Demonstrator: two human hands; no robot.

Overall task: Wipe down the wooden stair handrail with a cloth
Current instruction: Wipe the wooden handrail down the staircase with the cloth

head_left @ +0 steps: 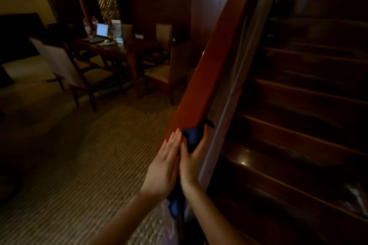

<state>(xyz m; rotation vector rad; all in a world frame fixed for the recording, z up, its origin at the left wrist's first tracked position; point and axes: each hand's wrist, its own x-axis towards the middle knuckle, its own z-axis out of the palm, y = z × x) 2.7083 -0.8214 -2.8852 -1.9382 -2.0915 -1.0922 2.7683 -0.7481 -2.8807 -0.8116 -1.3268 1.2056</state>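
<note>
From the head view, we are low on the handrail [211, 69], a broad reddish-brown wooden rail that climbs away from us up and to the right. Our right hand [192, 162] grips a bunched dark blue cloth [192, 137] against the top of the handrail, thumb on the near side and fingers curled over the far edge. Our left hand [165, 163] lies flat on the handrail's outer face just beside the cloth, fingers straight and together, holding nothing. The cloth sits at the front of the right hand's grip, its wad leading uphill and a small corner poking out past the handrail's inner edge. Something blue also shows lower down between our wrists; we cannot tell if it is the cloth's tail.

To do this stroke well, we judge it best to spread the wad so it covers the full width of the handrail, press evenly, and slide uphill in one long pass, wrapping both edges. Nearly all of the handrail lies above the cloth. The stair treads [298, 125] lie right of the handrail, the striped carpet [89, 155] left of it.
</note>
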